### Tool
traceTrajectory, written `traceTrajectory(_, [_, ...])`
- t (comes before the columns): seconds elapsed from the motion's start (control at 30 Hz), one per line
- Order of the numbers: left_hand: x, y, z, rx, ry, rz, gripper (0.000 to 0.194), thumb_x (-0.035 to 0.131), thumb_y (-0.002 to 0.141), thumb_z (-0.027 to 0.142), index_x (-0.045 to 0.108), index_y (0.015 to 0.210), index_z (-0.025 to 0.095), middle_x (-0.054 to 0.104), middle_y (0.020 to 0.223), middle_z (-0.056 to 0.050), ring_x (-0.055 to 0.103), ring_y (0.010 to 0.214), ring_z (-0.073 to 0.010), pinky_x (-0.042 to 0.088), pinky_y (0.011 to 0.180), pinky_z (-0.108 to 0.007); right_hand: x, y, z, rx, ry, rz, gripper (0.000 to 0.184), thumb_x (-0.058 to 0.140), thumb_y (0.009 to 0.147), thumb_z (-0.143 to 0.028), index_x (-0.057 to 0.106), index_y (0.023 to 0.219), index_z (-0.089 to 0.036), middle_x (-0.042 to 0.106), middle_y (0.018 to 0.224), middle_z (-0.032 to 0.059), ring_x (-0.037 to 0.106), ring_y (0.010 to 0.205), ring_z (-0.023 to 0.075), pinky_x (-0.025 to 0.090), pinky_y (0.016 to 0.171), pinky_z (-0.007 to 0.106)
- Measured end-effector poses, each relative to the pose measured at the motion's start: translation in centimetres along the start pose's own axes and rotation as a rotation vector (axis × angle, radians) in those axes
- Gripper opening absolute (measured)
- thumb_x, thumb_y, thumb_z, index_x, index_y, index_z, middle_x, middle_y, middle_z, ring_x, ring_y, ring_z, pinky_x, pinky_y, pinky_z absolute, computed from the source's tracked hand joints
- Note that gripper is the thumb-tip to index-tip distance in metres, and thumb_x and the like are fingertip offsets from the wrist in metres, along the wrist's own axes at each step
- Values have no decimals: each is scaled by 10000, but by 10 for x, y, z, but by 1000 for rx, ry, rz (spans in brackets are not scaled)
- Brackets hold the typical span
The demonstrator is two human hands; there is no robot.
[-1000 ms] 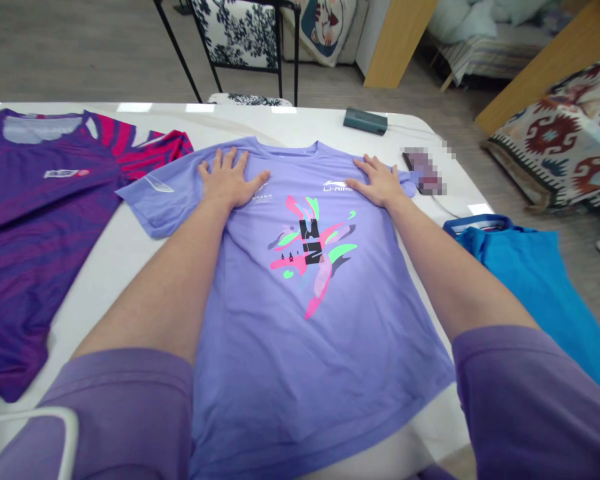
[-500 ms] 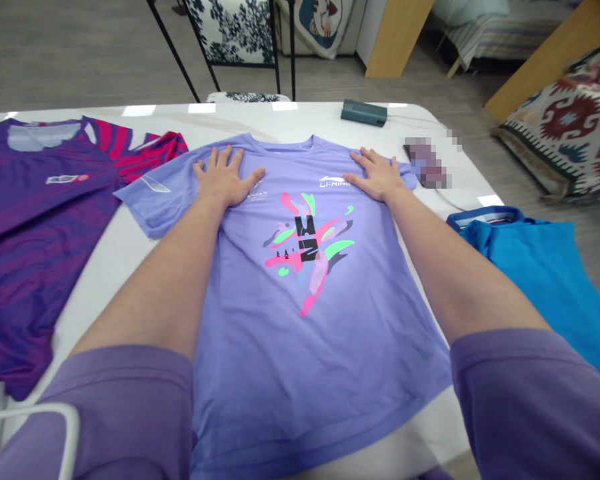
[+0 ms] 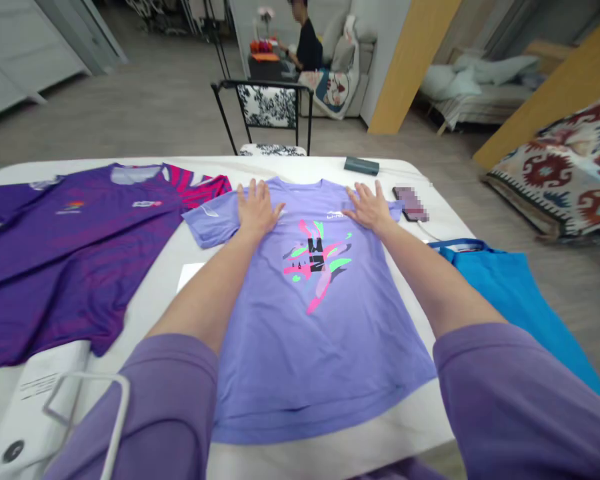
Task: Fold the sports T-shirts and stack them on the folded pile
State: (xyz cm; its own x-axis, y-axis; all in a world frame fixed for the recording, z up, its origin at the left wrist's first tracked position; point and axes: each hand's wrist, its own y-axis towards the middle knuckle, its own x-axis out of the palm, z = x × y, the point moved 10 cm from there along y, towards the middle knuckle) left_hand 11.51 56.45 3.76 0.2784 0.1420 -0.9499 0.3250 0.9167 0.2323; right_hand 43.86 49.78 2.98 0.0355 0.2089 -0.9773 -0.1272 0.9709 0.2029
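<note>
A lavender T-shirt (image 3: 280, 347) with a bright multicoloured print lies spread face up on a white table (image 3: 150, 293), its collar away from me. My left hand (image 3: 257, 208) rests flat on the shirt's left shoulder area, fingers apart. On the opposite shoulder lies my right hand (image 3: 370, 205), also flat with its fingers spread, partly covering a white logo. Neither hand grips the fabric. To the left is a purple T-shirt (image 3: 80, 247) with red striped sleeves, close to the lavender sleeve.
A blue garment (image 3: 505, 287) hangs over the table's right edge. A phone (image 3: 411, 204) with a cable and a dark green case (image 3: 361, 165) lie behind. At front left are a white box (image 3: 35, 413) and white frame (image 3: 120, 413). A chair (image 3: 270, 110) stands beyond; a person (image 3: 307, 43) sits farther back.
The view has tilted up, bringing the seated person and more of the room into sight. Both hands remain flat on the lavender T-shirt's shoulders.
</note>
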Motion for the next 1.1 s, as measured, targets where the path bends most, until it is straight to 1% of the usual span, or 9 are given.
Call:
traceTrajectory(0.1, [-27,-58,23,-22,-129,20,823,509,1128,605,404,1785,119,308,1870,-268,248,1762,-440,197,1408,-697,-40,-45,-44,18,40,106,691,428,1168,-529,503,1721,-121,495,1775,244,483,1618,422,219,1399,716])
traceTrajectory(0.23, [-53,-175,36,66,-212,-26,710,747,1019,585,627,1607,205,601,1621,-208,594,1518,-398,479,1286,-566,-59,-162,-82,25,179,19,525,507,1158,-491,671,1543,-174,677,1572,209,674,1394,376,519,1226,565])
traceTrajectory(0.4, [-90,-347,1,86,-282,-35,428,687,1051,542,767,1345,242,743,1308,-122,713,1265,-319,576,1161,-493,-77,-348,-77,24,375,-39,392,645,1106,-515,752,1403,-282,745,1391,124,732,1298,324,633,1075,467])
traceTrajectory(0.53, [-95,-444,-36,76,-310,-49,482,717,1013,613,788,1351,278,760,1346,-111,695,1282,-340,560,1175,-524,-80,-448,-71,25,501,-9,376,712,1055,-481,775,1398,-341,746,1392,112,741,1292,355,625,1142,563])
traceTrajectory(0.6, [-94,-470,-46,88,-312,-41,468,743,991,597,802,1346,298,764,1396,-107,698,1307,-352,555,1187,-536,-81,-471,-65,73,533,49,348,713,1037,-446,793,1366,-362,750,1393,119,734,1304,389,601,1178,631])
traceTrajectory(0.7, [-96,-484,-52,73,-345,22,387,755,971,547,835,1257,299,795,1357,-103,721,1290,-350,561,1196,-530,-84,-483,-57,144,583,112,299,710,1017,-439,817,1285,-361,763,1338,131,738,1290,414,592,1180,685])
traceTrajectory(0.83, [-98,-484,-54,13,-388,60,281,705,1006,495,850,1091,270,822,1245,-92,737,1215,-308,574,1177,-482,-85,-482,-53,186,678,117,250,700,1007,-480,820,1163,-325,752,1251,140,784,1083,368,668,1060,626])
traceTrajectory(0.93, [-103,-487,-58,-37,-394,107,315,663,1048,496,840,1100,240,804,1193,-104,730,1166,-293,595,1124,-469,-84,-483,-46,254,685,129,228,666,1018,-489,795,1078,-311,747,1195,138,770,912,330,696,925,585])
traceTrajectory(1.1, [-115,-501,-67,-122,-458,169,340,654,1078,521,815,1159,232,794,1171,-81,741,964,-236,646,945,-412,-81,-492,-34,359,791,198,232,655,1016,-496,759,1107,-310,795,1204,125,806,949,323,705,899,543])
